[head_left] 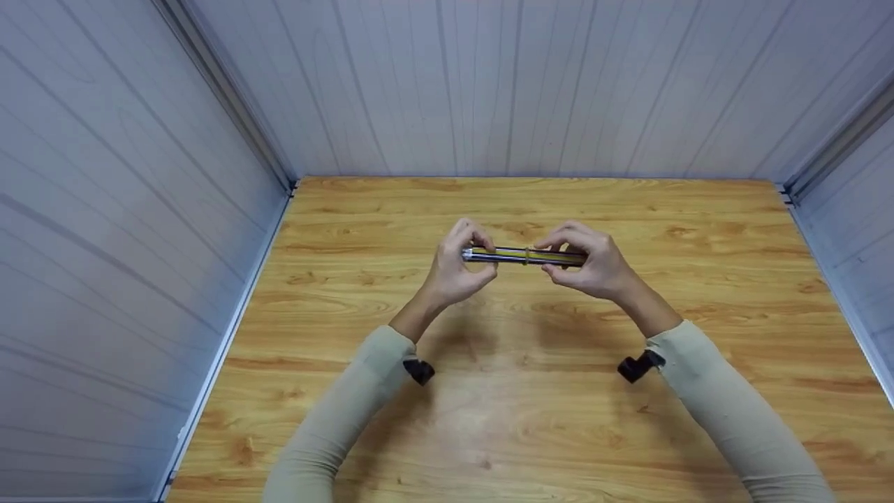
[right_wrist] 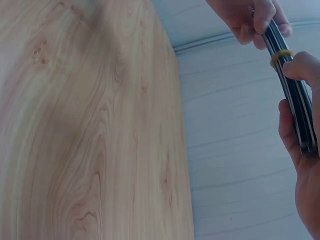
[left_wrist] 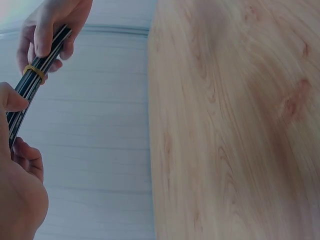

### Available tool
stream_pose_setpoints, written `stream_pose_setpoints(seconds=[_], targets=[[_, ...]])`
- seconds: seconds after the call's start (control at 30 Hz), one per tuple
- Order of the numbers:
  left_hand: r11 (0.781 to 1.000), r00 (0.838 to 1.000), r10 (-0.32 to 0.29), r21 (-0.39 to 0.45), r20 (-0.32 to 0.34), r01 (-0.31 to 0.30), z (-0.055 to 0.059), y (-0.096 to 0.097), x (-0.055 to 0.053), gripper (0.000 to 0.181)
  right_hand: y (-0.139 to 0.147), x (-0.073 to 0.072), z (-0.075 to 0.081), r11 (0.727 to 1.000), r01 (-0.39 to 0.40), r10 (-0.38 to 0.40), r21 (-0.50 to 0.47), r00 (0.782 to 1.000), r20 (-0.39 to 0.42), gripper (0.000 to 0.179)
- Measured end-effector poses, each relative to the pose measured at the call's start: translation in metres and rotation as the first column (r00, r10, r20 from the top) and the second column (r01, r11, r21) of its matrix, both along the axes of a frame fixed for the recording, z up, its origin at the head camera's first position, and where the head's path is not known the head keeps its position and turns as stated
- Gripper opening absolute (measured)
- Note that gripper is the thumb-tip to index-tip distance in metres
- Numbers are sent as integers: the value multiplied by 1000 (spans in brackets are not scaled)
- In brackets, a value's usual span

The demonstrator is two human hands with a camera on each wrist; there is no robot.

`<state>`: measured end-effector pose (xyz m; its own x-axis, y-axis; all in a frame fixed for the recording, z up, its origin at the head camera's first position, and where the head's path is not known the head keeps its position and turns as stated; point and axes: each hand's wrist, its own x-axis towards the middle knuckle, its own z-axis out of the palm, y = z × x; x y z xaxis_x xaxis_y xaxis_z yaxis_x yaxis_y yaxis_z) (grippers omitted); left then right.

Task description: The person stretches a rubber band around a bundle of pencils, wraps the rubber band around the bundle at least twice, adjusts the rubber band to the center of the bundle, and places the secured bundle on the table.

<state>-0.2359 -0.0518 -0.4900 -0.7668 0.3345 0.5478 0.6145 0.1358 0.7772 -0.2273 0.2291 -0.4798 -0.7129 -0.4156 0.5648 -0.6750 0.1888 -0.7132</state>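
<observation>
A slim bundle of dark and yellow striped pencils (head_left: 511, 256) is held level above the table, with a yellow rubber band (head_left: 526, 256) round its middle. My left hand (head_left: 452, 271) pinches the left end between thumb and fingers. At the other end, my right hand (head_left: 595, 264) grips the bundle, its thumb below and fingers above. From the left wrist, the pencils (left_wrist: 51, 57) slant between both hands, white lettering on one side. The right wrist view shows the rubber band (right_wrist: 282, 54) just beyond my right thumb. Part of each end is hidden by fingers.
Beneath the hands lies a wood-grain table (head_left: 489, 419). Pale panelled walls stand at the back (head_left: 482, 91), left (head_left: 105, 230) and right (head_left: 859, 209). A small black camera mount (head_left: 419, 371) sticks out from the left sleeve, another mount (head_left: 639, 366) from the right.
</observation>
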Motion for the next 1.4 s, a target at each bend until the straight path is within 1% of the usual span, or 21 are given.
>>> stream_pose_setpoints(seconds=[0.17, 0.23, 0.37, 0.47, 0.53, 0.63, 0.7, 0.77, 0.87, 0.97, 1.0, 1.1, 1.13, 1.17, 1.2, 1.23, 1.3, 1.37, 1.4], targets=[[998, 997, 65, -13, 31, -65, -6, -4, -9, 16, 2, -6, -2, 999, 36, -36, -5, 998, 60, 26], [997, 996, 75, -23, 48, -74, -8, -3, -13, 17, 0, -9, -2, 999, 51, -50, -7, 995, 85, 24], [995, 992, 97, -19, 85, -96, -11, 3, -22, 21, -5, -16, -2, 994, 111, -109, -5, 980, 164, 23], [993, 988, 112, -35, 110, -109, -13, 6, -29, 23, -5, -22, -5, 990, 142, -137, -10, 968, 211, 22], [992, 986, 115, -70, 122, -107, -15, 5, -34, 24, -3, -27, -10, 989, 146, -142, -3, 964, 226, 21], [982, 982, 117, -164, 149, -92, -23, -1, -40, 25, 1, -34, -21, 989, 148, -149, 22, 955, 256, 20], [969, 977, 116, -237, 177, -72, -30, -6, -44, 25, 4, -38, -30, 987, 156, -164, 51, 944, 285, 20], [953, 969, 118, -299, 219, -49, -37, -12, -46, 23, 8, -40, -39, 984, 162, -176, 69, 927, 331, 20], [935, 955, 114, -355, 275, -10, -47, -19, -46, 24, 13, -42, -54, 983, 163, -184, 86, 905, 384, 19], [913, 942, 102, -406, 320, 39, -55, -21, -46, 29, 17, -42, -68, 983, 161, -185, 92, 891, 416, 16], [901, 938, 100, -431, 331, 56, -57, -21, -46, 30, 19, -41, -73, 982, 162, -186, 93, 888, 419, 16], [852, 927, 97, -512, 361, 111, -64, -21, -46, 34, 21, -39, -84, 979, 183, -205, 92, 866, 457, 17], [835, 926, 99, -536, 366, 123, -68, -22, -47, 35, 21, -38, -87, 977, 191, -211, 91, 854, 475, 19], [822, 931, 95, -555, 353, 127, -76, -23, -49, 34, 21, -37, -89, 976, 198, -219, 95, 843, 492, 21], [811, 934, 95, -571, 343, 127, -82, -24, -52, 33, 20, -36, -91, 974, 203, -228, 104, 831, 507, 22], [806, 940, 93, -579, 328, 123, -91, -25, -56, 32, 20, -36, -93, 971, 207, -237, 116, 820, 521, 23], [807, 949, 93, -581, 301, 105, -110, -27, -64, 28, 18, -35, -97, 968, 207, -253, 145, 808, 532, 25], [804, 962, 106, -592, 250, 65, -130, -29, -74, 25, 17, -34, -100, 960, 205, -275, 188, 806, 525, 23], [803, 964, 116, -594, 241, 53, -135, -30, -76, 25, 16, -34, -102, 956, 202, -285, 213, 806, 518, 22]])
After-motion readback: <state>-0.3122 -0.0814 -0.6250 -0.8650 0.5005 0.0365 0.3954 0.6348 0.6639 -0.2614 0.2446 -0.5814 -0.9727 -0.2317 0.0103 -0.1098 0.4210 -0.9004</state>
